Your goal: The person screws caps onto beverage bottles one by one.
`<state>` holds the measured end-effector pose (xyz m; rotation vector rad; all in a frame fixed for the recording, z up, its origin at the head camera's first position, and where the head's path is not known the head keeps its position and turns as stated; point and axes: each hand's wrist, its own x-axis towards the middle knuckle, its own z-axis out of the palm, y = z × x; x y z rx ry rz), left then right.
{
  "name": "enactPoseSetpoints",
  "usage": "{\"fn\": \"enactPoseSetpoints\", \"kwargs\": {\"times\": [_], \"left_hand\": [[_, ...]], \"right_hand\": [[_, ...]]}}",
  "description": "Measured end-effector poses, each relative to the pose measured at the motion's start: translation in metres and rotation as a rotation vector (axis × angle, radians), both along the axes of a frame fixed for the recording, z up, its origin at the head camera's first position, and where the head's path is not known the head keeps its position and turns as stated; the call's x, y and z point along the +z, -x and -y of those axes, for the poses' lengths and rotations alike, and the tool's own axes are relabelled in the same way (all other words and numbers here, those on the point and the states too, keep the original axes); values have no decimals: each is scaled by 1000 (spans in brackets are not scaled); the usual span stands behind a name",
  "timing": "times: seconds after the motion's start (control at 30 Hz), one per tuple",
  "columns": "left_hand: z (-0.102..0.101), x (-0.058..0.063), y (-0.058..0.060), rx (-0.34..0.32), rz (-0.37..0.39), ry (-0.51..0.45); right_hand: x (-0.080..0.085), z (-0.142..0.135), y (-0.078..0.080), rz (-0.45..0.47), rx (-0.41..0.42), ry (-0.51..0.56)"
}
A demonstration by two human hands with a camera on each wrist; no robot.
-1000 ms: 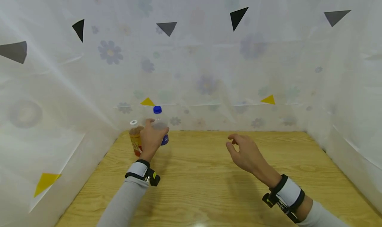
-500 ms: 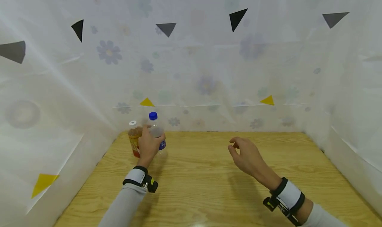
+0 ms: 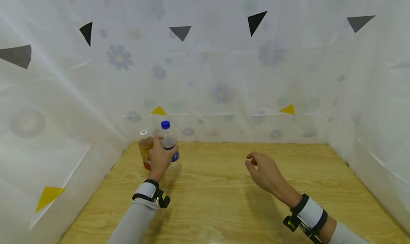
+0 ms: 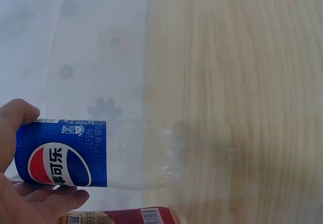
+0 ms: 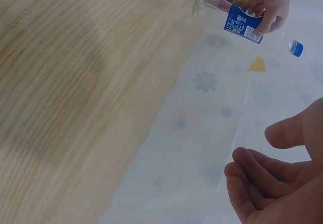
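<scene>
My left hand (image 3: 161,157) grips an empty clear plastic soda bottle (image 4: 136,156) around its blue label, thumb on one side and fingers on the other. The bottle stands upright, its blue cap (image 3: 165,124) on, with its base close to the tabletop. Just left of it in the head view is a second bottle (image 3: 145,151) with a white cap and a yellow and red label, partly behind my left hand. My right hand (image 3: 264,171) hovers over the right half of the table, holding nothing, its fingers loosely curled.
The wood-grain table (image 3: 211,201) reaches back to a white plastic sheet (image 3: 221,69) with faded flowers. Similar sheets hang at the left and right sides. Black, grey and yellow triangles are stuck on them.
My left hand has lowered the soda bottle and brought it slightly left, beside the other bottle. In the last half second it barely moves. My right hand stays nearly in place.
</scene>
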<state>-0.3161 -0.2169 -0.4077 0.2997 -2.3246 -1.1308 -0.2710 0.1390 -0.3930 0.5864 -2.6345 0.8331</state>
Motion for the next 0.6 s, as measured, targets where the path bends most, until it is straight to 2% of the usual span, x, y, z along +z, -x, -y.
{"fn": "enactPoseSetpoints", "kwargs": {"times": [0.33,0.5,0.6], "left_hand": [[0,-3,2,-19,-6,-31],[1,0,3,-51,-60,-63],[2,6,5,-64,-108,-55]], "right_hand": [[-4,-2,0,11,-2,11],[-4,-3,0,27,-2,19],[-4,-4,0,37,-6,20]]}}
